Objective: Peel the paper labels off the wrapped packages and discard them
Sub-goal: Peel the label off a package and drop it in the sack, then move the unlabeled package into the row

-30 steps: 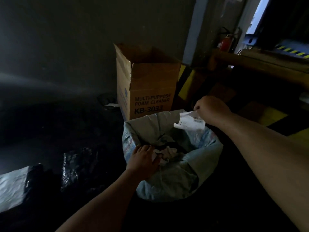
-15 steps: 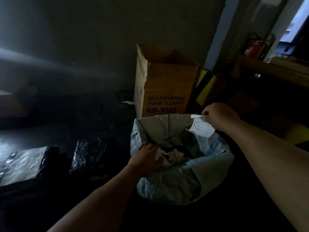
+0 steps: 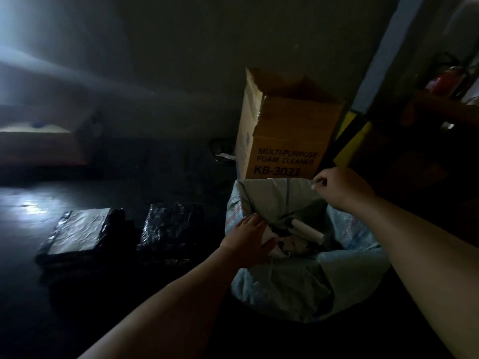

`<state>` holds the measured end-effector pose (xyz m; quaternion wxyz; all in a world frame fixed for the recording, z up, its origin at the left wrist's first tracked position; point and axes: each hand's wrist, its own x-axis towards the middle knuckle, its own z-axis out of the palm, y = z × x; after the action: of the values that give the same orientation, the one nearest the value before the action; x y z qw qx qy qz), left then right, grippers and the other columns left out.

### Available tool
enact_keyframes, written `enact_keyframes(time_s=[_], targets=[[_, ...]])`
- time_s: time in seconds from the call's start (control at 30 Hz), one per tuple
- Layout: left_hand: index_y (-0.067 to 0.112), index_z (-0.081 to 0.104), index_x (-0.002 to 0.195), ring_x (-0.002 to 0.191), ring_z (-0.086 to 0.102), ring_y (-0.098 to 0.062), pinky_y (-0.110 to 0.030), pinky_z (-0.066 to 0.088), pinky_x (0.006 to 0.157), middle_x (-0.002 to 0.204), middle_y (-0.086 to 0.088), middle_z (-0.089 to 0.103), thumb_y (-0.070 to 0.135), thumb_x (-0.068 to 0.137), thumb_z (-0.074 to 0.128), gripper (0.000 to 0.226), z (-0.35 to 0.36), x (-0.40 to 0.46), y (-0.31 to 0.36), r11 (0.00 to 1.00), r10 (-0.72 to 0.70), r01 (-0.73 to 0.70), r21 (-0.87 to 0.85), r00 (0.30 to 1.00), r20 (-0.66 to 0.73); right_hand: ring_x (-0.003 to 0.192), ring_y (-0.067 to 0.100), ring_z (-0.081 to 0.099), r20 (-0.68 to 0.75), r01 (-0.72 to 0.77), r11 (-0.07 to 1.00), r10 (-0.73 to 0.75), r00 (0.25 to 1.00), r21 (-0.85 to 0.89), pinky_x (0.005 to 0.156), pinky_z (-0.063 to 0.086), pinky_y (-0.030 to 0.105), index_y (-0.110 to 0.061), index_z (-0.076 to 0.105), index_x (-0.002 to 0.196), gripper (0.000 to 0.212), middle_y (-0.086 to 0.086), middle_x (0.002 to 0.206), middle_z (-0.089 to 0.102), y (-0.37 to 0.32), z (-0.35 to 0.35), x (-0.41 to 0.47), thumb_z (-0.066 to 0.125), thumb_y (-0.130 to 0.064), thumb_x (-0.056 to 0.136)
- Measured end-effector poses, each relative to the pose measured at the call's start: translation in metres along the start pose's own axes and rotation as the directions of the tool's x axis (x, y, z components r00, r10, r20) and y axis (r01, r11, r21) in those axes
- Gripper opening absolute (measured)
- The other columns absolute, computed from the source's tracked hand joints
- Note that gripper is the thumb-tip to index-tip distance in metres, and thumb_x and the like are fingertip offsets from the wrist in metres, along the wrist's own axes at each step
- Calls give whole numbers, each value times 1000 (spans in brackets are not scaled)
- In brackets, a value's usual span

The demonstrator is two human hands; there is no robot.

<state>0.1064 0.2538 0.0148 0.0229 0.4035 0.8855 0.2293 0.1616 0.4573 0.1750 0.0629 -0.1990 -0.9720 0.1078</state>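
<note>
Hands at the waste sack, wrapped packages on the floor

A curled white label (image 3: 308,231) lies inside the pale sack (image 3: 298,288). The left hand (image 3: 248,240) presses flat on the paper scraps there; the right hand (image 3: 339,187) pinches the sack's far rim. Two black, glossy, crinkled packages (image 3: 171,229) lie to the left.

Open cardboard box (image 3: 286,141) by dark wall, red fire extinguisher (image 3: 444,81) far right

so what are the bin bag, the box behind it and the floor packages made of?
Bin bag: looks like woven plastic sacking, matte, softly creased. Box: brown corrugated cardboard, printed, flaps open. Packages: contents hidden, wrapped in glossy black plastic film, wrinkled with highlights.
</note>
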Motion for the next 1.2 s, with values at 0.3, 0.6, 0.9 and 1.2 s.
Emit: enact_keyframes(time_s=[0.3,0.6,0.9,1.2], targets=[[17,30,152,145,28,-26,-36,25,116,159,-8,27,65,91,46,79,-35,-99,-94,941,-319,331,68,936,-148,103,21,62,194,212,947,-260,946,240,87,52,38,-22,60,123,40,5,119,65,-133,102,-1,59,-44,89],[15,26,154,151,12,-22,-35,13,121,161,-10,22,79,78,14,100,-5,-257,-173,774,-621,629,71,777,-102,122,33,50,315,134,932,-245,917,336,99,44,38,-23,42,141,64,13,140,40,-202,217,-17,56,-55,87],[18,-16,152,143,-32,-13,-33,-17,116,160,0,-26,86,64,-24,111,42,-347,-198,720,-693,677,154,715,95,137,33,35,322,-89,904,-56,945,418,109,31,41,-26,22,152,72,13,156,20,-227,286,-19,50,-55,91],[10,10,156,150,-10,-17,-38,-3,118,165,-9,1,70,97,17,85,66,-383,-198,728,-672,639,249,736,76,144,22,27,334,-230,698,-13,943,678,101,26,27,-34,19,152,77,3,160,20,-232,303,-38,60,-49,89]])
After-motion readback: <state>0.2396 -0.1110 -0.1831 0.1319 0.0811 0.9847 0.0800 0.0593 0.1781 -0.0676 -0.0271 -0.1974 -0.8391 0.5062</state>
